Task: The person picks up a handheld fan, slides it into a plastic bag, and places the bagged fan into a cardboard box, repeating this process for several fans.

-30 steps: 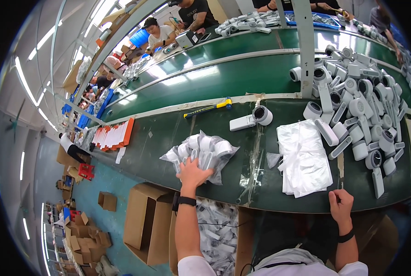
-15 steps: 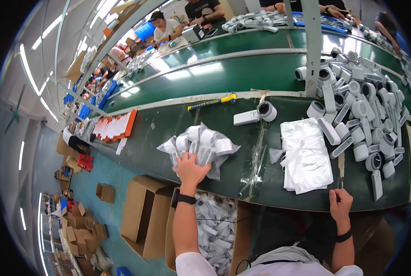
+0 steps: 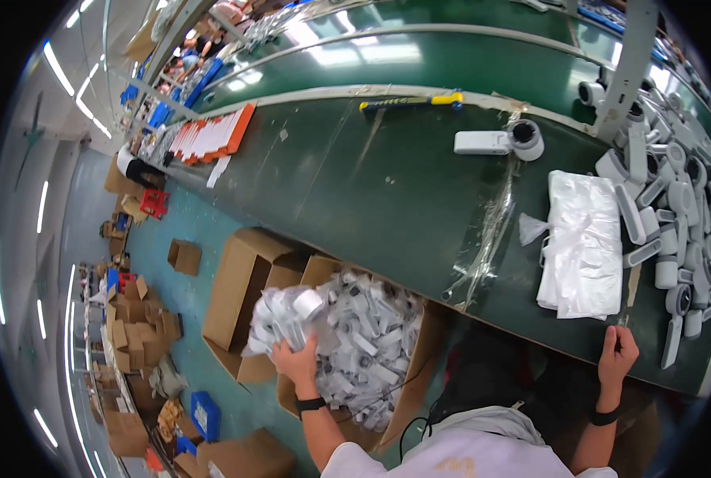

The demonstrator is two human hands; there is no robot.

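My left hand (image 3: 296, 365) grips a clear plastic bag of white round-headed devices (image 3: 280, 319), held over the left side of an open carton (image 3: 429, 362). Inside the carton lie many similar white devices (image 3: 371, 342) in clear plastic. My right hand (image 3: 617, 354) is curled into a fist at the front edge of the green bench (image 3: 355, 191), with nothing seen in it. Just beyond it lies a stack of white plastic bags (image 3: 582, 247). One white device with a handle (image 3: 491, 143) lies alone farther back.
Loose white devices (image 3: 682, 215) are heaped at the bench's right end, beside a metal post (image 3: 630, 72). A yellow and blue hammer (image 3: 411, 101) lies along the back rail. Orange-edged white sheets (image 3: 212, 135) sit at far left. Another open carton (image 3: 244, 291) adjoins the filled one.
My left hand has carried the bag of white devices off the bench, down over the carton. The view has turned downward and left. My right hand stays curled at the bench edge.
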